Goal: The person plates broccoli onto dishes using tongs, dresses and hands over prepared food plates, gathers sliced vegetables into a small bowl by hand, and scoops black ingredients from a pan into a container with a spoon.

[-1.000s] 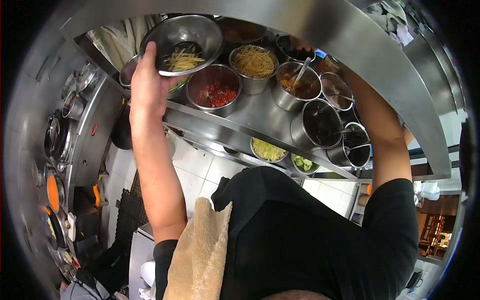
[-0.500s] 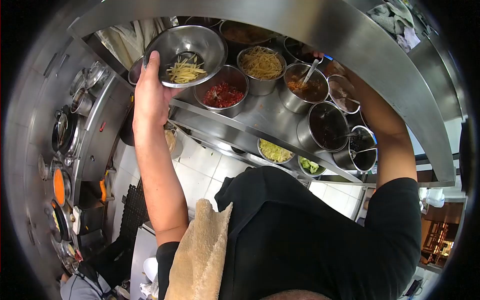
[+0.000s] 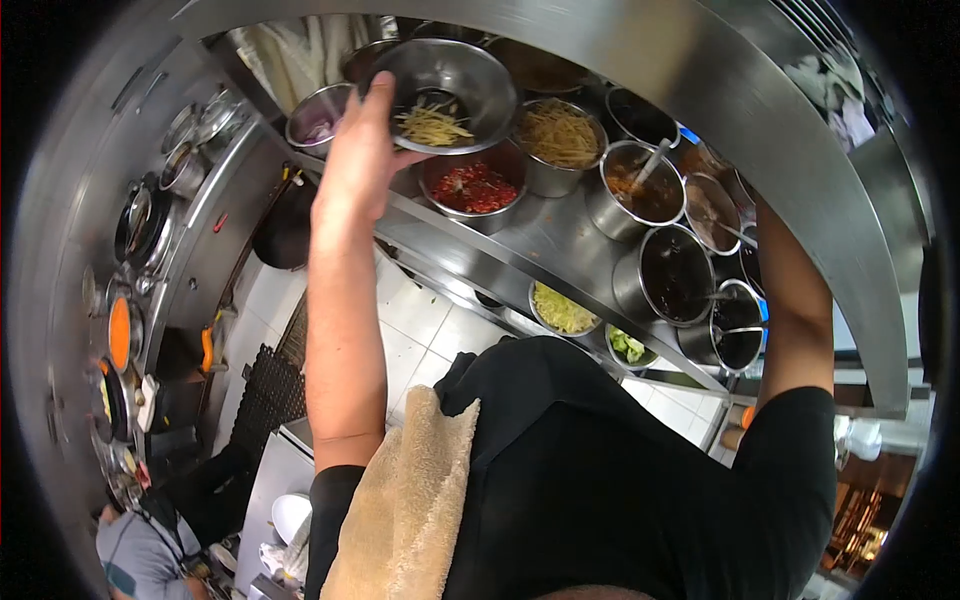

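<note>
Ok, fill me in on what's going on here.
The left hand holds a steel bowl with some pale yellow strips in it, above the edge of a metal shelf set with tubs. Chopped red food and more yellow strips sit in tubs beside it. The right arm reaches in under the metal frame; its hand is hidden.

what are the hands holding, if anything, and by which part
The left hand holds a metal bowl by its near left side, thumb over the rim, other fingers mostly hidden. The right hand is out of sight, so its hold cannot be told.
</note>
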Demonstrator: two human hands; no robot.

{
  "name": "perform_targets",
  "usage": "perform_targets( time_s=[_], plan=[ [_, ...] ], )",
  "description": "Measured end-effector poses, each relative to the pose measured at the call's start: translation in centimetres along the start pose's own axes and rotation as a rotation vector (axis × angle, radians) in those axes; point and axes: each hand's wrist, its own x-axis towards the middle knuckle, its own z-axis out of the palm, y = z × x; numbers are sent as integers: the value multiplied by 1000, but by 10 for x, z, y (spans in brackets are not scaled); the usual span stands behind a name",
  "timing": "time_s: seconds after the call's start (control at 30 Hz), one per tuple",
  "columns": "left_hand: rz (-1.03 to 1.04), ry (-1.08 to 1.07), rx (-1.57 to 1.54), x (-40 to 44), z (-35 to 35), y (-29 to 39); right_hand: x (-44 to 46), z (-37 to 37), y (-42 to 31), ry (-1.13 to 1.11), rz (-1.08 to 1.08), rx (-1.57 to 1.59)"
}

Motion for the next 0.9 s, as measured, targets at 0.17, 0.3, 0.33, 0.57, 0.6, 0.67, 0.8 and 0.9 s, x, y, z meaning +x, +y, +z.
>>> perform_targets(
  time_s=[0.17,0.3,0.33,0.57,0.6,0.67,0.8,0.9],
  plan=[
    [-3,13,41,-4,12,-2,45,20,-24,-18,-106,-18],
    [-6,68,-15,-19,3,7,88,39,-40,-46,-149,-51],
    [-6,95,-32,-25,-2,11,99,42,-43,-54,-153,-59],
    [179,354,-115,-77,-81,31,175,65,-51,-187,-69,-162],
    [190,377,-91,-85,-90,33,183,72,-50,-222,-44,-186],
    [174,449,-93,-101,-101,37,199,88,-47,-312,18,-242],
    [151,524,-48,-117,-114,34,216,130,-32,-488,133,-374],
    [151,533,-52,-122,-123,24,218,161,-17,-568,174,-396]
  ],
)
